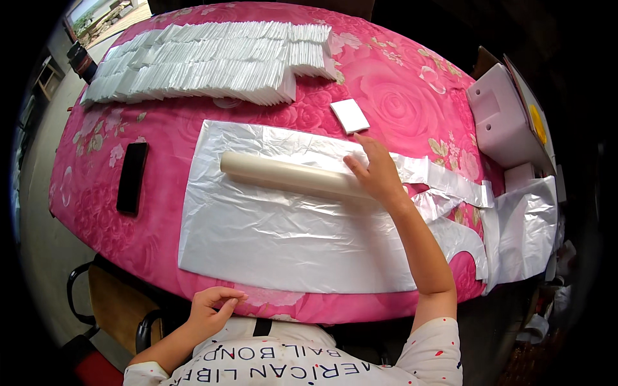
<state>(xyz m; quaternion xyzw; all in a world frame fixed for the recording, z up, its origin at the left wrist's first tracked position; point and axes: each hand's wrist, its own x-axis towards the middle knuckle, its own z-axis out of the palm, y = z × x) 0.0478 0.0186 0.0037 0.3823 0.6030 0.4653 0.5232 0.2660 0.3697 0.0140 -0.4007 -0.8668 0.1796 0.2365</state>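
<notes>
Nearest the body, the left hand hangs at the near edge of the surface, fingers loosely curled with the thumb toward the fingertips, its grip closed on nothing that shows. Below it stands a chair with a black frame.

Just past the edge lies a flat white plastic bag, spread wide and taking up most of the middle of the pink flowered cloth. Across its upper part rests a cream-coloured roll, lying slightly slanted. The right hand presses flat on the roll's right end, fingers spread, grip released rather than wrapped around it. The bag's handles trail off to the right, toward a loose heap of more bags hanging over the right edge.

Left of the bag, a black phone lies apart, with bare cloth around it. Beyond the hand sits one small folded white packet. At the right rim is a white box. Farthest off, rows of folded white packets fill the far edge.
</notes>
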